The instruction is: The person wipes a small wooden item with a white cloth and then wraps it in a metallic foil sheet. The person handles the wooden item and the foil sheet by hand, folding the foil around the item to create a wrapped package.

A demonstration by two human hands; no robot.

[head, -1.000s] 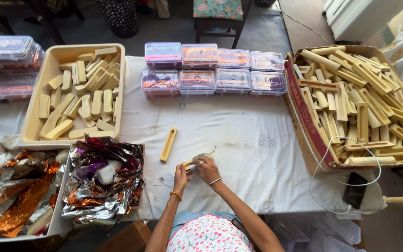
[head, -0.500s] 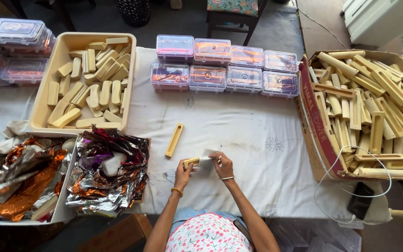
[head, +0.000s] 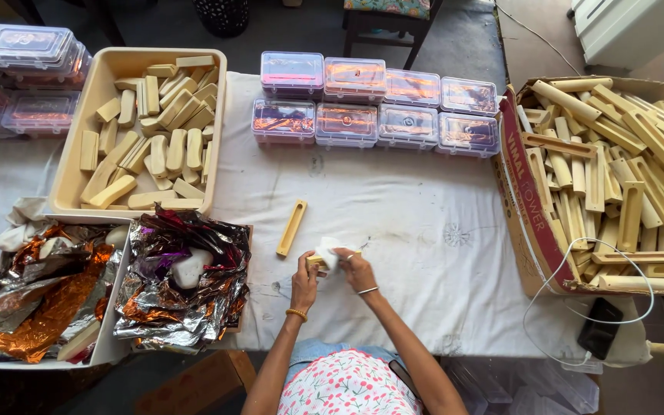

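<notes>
Both hands grip one small yellow piece over the white cloth.

Head view: the left hand (head: 304, 281) and right hand (head: 355, 269) are curled closed around a short yellow piece (head: 318, 261) with a white wrap (head: 327, 251), held just above the tablecloth (head: 424, 253) near its front edge. One long yellow bar (head: 291, 228) lies alone beside them. Eight clear lidded boxes (head: 374, 101) stand in two rows of four. One beige tray (head: 78, 154) holds too many blocks to count; one cardboard box (head: 518, 192) is piled with bars. Two foil heaps (head: 182, 300) lie left.
</notes>
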